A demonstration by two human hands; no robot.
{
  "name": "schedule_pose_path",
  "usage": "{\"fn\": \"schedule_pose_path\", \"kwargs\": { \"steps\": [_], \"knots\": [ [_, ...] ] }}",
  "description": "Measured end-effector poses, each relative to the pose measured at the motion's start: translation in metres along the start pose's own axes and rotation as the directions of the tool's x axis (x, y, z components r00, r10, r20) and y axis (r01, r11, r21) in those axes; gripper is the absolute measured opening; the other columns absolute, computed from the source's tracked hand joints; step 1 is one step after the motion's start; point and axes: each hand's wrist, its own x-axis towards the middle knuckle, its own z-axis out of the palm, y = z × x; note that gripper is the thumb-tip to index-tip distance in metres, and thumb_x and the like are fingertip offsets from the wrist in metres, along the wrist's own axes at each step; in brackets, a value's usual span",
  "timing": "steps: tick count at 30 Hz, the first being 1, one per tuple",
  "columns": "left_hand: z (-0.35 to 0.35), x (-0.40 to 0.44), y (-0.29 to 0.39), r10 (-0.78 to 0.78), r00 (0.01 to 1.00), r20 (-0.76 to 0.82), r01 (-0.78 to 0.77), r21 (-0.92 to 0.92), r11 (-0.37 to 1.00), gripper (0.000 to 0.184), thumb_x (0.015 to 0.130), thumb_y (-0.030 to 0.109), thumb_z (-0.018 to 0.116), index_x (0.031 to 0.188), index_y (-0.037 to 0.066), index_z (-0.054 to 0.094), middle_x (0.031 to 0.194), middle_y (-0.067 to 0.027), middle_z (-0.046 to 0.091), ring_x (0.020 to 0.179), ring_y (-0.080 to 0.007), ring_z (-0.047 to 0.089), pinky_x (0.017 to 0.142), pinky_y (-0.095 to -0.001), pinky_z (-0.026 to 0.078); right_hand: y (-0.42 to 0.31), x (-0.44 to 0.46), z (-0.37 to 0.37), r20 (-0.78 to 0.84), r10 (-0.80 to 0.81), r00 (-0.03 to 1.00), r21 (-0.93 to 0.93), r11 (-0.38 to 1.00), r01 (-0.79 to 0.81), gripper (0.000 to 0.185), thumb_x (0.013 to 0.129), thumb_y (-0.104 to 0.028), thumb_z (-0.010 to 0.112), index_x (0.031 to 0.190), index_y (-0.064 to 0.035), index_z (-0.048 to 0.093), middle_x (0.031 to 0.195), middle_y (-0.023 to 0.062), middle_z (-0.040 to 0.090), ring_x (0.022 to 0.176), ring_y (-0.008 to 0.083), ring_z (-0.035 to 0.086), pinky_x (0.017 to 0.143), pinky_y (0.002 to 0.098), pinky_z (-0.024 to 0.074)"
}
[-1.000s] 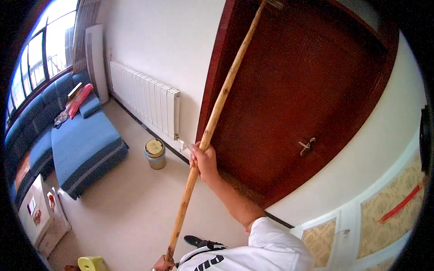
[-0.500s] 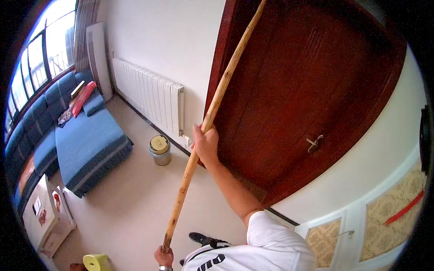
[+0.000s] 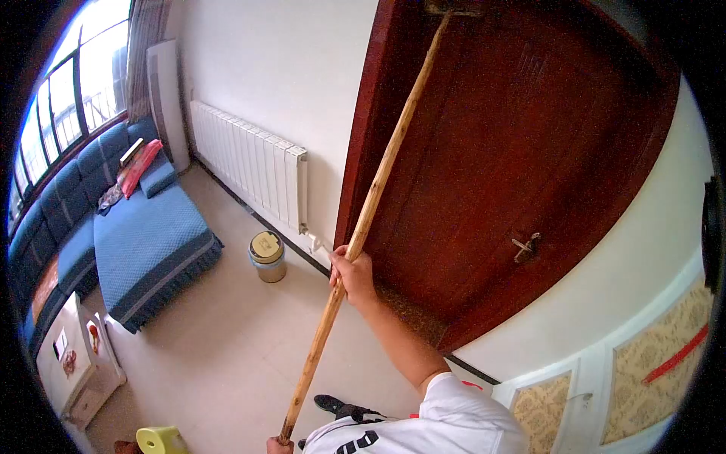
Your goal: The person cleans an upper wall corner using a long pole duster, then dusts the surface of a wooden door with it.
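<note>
A long wooden pole [image 3: 389,155] slants up across the dark red door [image 3: 484,151]. Its far end carries a dark, flat crosspiece [image 3: 452,9], seen against the upper door and partly cut by the top edge; what kind of head it is I cannot tell. My right hand [image 3: 354,274] is wrapped round the middle of the shaft. At the lower end, my left hand [image 3: 280,446] grips the butt of the pole, mostly out of frame.
A white radiator [image 3: 249,163] lines the wall, with a lidded bin [image 3: 268,257] near it. On the left are a blue sofa [image 3: 155,253] and a white table [image 3: 79,356]. A yellow stool [image 3: 161,440] stands low left. The door has a metal handle [image 3: 525,247].
Both my hands have moved down with the pole, bringing the crosspiece at its far end into view at the top. My left hand has sunk partly below the bottom edge.
</note>
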Motion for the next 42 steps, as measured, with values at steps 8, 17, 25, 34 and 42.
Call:
{"fn": "schedule_pose_path", "kwargs": {
  "steps": [8,17,25,34,42],
  "knots": [
    [-0.011,0.026,0.023,-0.020,0.997,-0.081,0.027,0.092,0.995,0.025,0.071,0.018,0.059,0.057,-0.002,0.054,0.049,-0.0150,0.050,0.045,-0.0224,0.051,0.045,-0.0390,0.040,-0.048,0.022,0.016,-0.045,-0.057,0.997,0.086,0.994,0.061,0.009,0.079,-0.007,0.057,0.078,-0.0039,0.049,0.052,0.0016,0.046,0.038,0.0123,0.045,0.037,0.0249,0.0389],
    [-0.081,0.031,0.059,-0.048,0.935,-0.350,0.110,0.159,0.981,0.018,0.061,0.015,0.062,0.058,-0.002,0.057,0.050,-0.0198,0.052,0.048,-0.0360,0.054,0.048,-0.0402,0.044,-0.068,0.044,0.053,0.104,-0.132,0.986,0.184,0.977,0.111,0.012,0.082,-0.010,0.057,0.077,-0.0053,0.047,0.052,0.0004,0.045,0.038,0.0129,0.046,0.039,0.0257,0.0427],
    [-0.075,0.052,0.032,0.119,0.957,-0.263,0.015,0.455,0.890,0.018,0.064,0.025,0.064,0.067,0.007,0.063,0.064,-0.0168,0.061,0.059,-0.0361,0.057,0.054,-0.0420,0.048,-0.081,0.031,0.041,-0.089,-0.082,0.993,0.040,0.996,0.086,0.016,0.078,-0.018,0.058,0.077,-0.0028,0.054,0.058,0.0048,0.051,0.046,0.0164,0.052,0.043,0.0295,0.0455],
    [-0.043,0.024,0.061,-0.117,0.993,0.002,0.106,0.392,0.914,0.025,0.068,0.035,0.061,0.082,0.017,0.068,0.077,-0.0108,0.065,0.072,-0.0318,0.062,0.066,-0.0423,0.051,-0.089,-0.052,-0.046,-0.097,-0.103,0.990,0.221,0.967,0.123,0.017,0.084,-0.007,0.056,0.094,-0.0113,0.044,0.054,-0.0026,0.040,0.042,0.0089,0.041,0.037,0.0240,0.0401],
    [-0.043,0.014,0.072,-0.063,0.997,0.047,0.042,0.351,0.935,0.025,0.069,0.035,0.058,0.081,0.015,0.067,0.075,-0.0119,0.064,0.072,-0.0323,0.062,0.066,-0.0421,0.051,-0.096,-0.087,-0.082,-0.208,-0.174,0.962,0.240,0.945,0.223,0.005,0.088,-0.008,0.050,0.091,-0.0104,0.047,0.052,-0.0017,0.040,0.040,0.0083,0.038,0.036,0.0231,0.0372]
  ]
}}
